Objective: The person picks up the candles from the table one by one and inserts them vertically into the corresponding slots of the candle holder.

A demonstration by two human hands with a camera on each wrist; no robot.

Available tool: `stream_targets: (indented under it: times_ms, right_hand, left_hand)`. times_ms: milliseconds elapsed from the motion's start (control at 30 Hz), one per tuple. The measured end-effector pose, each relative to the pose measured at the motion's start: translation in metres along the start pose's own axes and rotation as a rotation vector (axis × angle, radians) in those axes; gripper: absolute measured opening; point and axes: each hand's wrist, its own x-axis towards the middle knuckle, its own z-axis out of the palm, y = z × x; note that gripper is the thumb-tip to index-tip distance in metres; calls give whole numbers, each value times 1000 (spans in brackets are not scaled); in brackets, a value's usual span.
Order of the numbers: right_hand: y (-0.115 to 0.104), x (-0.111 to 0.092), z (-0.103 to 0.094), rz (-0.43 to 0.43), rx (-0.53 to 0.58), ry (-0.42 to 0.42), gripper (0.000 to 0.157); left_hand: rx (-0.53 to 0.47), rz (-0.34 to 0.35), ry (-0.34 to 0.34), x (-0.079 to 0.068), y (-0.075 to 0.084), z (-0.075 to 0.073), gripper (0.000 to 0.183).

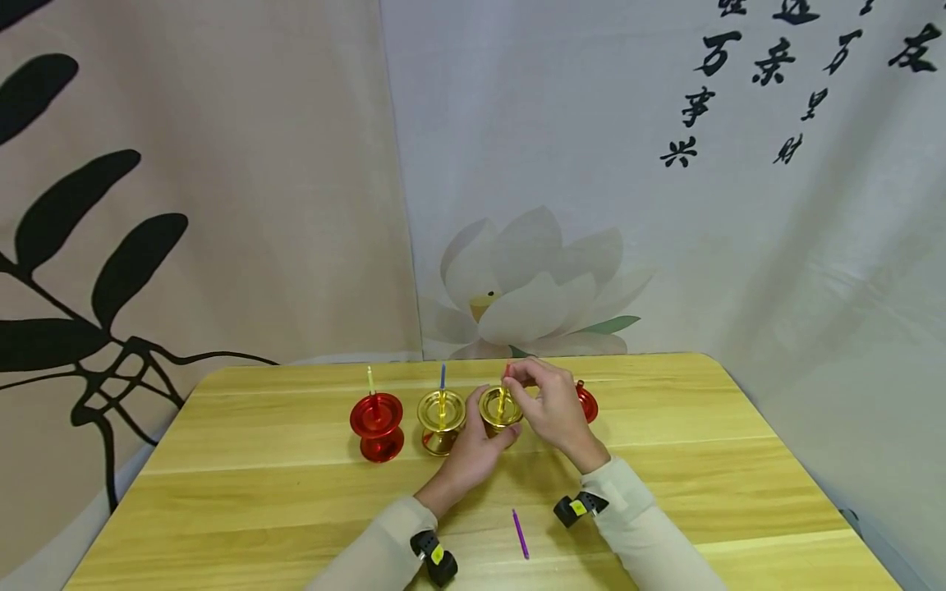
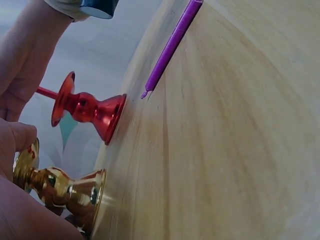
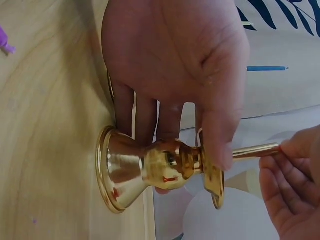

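On the wood-grain counter (image 1: 296, 525), the head view shows the left hand (image 1: 475, 453) clamped round a shiny gold, flared candle holder (image 1: 499, 419), the right hand (image 1: 550, 406) pinching a slim red candle (image 1: 508, 368) at its upright tube (image 1: 502, 402). Keeping the base steady and the candle aligned, then pushing gently, should work best. Two gold holders and two shiny red holders (image 1: 378, 427) make four; four slim candles show: red, yellow candle (image 1: 371, 380), blue candle (image 1: 443, 377), purple candle (image 1: 521, 533). The left wrist view shows the purple one lying loose. The right wrist view shows the left thumb against the held holder's dish (image 3: 215, 187).

The gold candlesticks (image 3: 162, 162) look like glossy metal, the tabletop (image 1: 259, 517) smooth wood.
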Motion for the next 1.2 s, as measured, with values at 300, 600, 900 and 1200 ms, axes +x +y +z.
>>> stream_targets:
  times_ms: [300,600,900,1200]
  right_hand:
    - [1,-2,1,13,11,22,4]
    - [-15,-18,-10,223,20,2,14]
    - [-37,-62,-31,353,-42,-321,11]
    - [-47,-109,-26,360,-98,-625,32]
  left_hand:
    - [36,56,29,-5,1,6,74]
    - [86,23,-18,-20,1,-5,72]
    - [111,14,-119,-44,8,-20,69]
    - [158,81,-350,-46,15,-10,59]
